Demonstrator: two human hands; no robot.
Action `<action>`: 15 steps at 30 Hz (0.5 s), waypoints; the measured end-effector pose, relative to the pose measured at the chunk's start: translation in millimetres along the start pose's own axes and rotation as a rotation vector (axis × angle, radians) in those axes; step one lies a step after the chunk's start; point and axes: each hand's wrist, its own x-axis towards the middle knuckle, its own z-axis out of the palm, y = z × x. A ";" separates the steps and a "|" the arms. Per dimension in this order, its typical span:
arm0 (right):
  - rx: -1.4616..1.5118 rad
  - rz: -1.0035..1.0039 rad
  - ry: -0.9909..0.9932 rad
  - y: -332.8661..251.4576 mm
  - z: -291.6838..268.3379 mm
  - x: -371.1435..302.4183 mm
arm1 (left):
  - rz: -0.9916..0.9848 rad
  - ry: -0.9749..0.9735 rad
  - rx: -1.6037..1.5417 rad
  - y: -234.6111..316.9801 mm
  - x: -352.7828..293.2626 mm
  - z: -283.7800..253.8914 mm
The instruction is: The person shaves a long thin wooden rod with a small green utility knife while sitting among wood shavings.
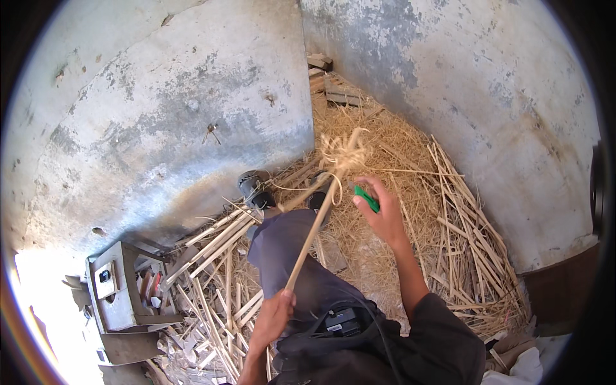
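Observation:
My left hand (274, 316) is closed around the near end of a long pale wooden stick (312, 232), which slants up and away over my legs. At its far end a bunch of thin curled shavings (344, 154) clings to the wood, slightly blurred. My right hand (385, 217) is closed on a small green-handled cutter (367, 199), just to the right of the stick and apart from it. Its blade cannot be made out clearly. My shoes (255, 188) show beyond my knees, one partly behind the stick.
Straw-like shavings (391, 212) cover the floor. Split sticks lie piled along the right wall (471, 237) and at the left (215, 244). A worn box-like wooden stand (115, 314) with things inside is at the lower left. Wood blocks (343, 95) lie in the far corner.

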 end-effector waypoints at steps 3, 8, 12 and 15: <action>0.074 0.042 -0.101 -5.8 1.2 -11.1 | -0.140 -0.087 -0.304 5.6 4.1 -4.5; 0.283 0.075 -0.109 -9.6 19.8 -24.7 | -0.151 -0.263 -0.484 8.0 20.9 -9.3; 0.311 0.087 -0.223 -5.7 36.4 -33.4 | -0.139 -0.325 -0.552 12.0 30.9 -8.7; 0.566 0.134 -0.269 -12.0 50.2 -39.3 | -0.054 -0.374 -0.536 11.9 37.2 -8.0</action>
